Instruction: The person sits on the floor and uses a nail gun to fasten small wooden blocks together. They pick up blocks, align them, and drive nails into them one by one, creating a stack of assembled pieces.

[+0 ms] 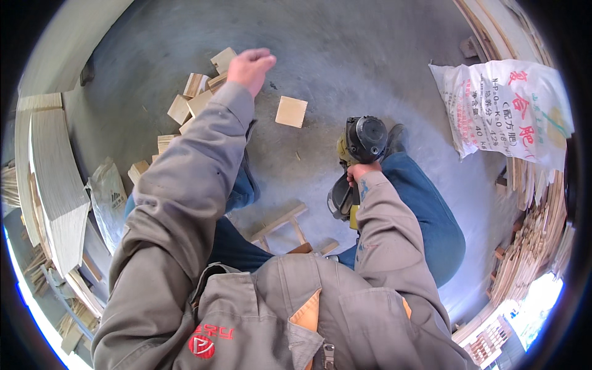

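The right hand (364, 172) is at 2 o'clock, its fingers curled snugly around the handle of a yellow-and-black power tool (365, 139) that looks like a nail gun. The tool's round black cap points up toward 1 o'clock, close beside the shoe (397, 139) on that side, and its lower body hangs toward 7 o'clock from the grip. It is probably heavy, rigid and top-weighted — the handle, where the palm already sits, looks the surest hold.

The left hand (250, 71) is stretched out to 11 o'clock over the grey floor (333, 55). It is slightly blurred; the fingers seem half curled, with the thumb toward 3 o'clock, and nothing shows in them, though I can't make out what the palm hides. Nearest it are the piled wooden blocks (196, 85), running from 11 down to 9 o'clock, partly behind the sleeve. 1 square block (291, 111) lies apart at 12 o'clock.

The blocks look light, stiff and dry, hardly fragile; opposite side faces should give a good pinch, though edges may splinter.

A wooden frame (277, 224) lies between the legs at 6 o'clock — a white sack (502, 114) is farther out at 2.
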`<state>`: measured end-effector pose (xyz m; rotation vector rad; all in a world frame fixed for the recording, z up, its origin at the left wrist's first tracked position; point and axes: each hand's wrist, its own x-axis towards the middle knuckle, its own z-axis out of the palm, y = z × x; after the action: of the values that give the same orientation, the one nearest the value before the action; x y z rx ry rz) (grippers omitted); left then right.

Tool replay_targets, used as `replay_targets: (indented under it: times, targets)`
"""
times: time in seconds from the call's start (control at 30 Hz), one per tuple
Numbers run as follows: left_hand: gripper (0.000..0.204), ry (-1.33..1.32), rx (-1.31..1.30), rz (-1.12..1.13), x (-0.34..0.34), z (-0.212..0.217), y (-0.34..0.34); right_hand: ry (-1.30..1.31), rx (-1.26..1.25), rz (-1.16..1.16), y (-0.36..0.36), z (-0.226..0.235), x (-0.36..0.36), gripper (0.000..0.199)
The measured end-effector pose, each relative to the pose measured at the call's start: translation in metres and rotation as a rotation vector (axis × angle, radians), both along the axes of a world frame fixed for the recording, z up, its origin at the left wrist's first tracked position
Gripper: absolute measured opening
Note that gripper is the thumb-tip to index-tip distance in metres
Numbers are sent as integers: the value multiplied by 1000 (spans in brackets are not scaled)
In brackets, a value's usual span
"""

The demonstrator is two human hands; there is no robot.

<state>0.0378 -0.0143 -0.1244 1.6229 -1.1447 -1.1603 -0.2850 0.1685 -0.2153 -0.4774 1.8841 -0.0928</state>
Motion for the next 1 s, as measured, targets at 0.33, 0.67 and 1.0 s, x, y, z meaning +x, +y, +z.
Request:
replay_targets:
  times: [0.33,0.67,1.0]
  targets:
    - [33,160,-375,-137,26,207,96,60,-16,179,13,-10,2,10]
    - [45,-371,-369,-36,64,189,71,73,-150,131,15,21,22,8]
    - [41,-536,-528,-49,85,215,83,-20,-561,492,-23,79,62,10]
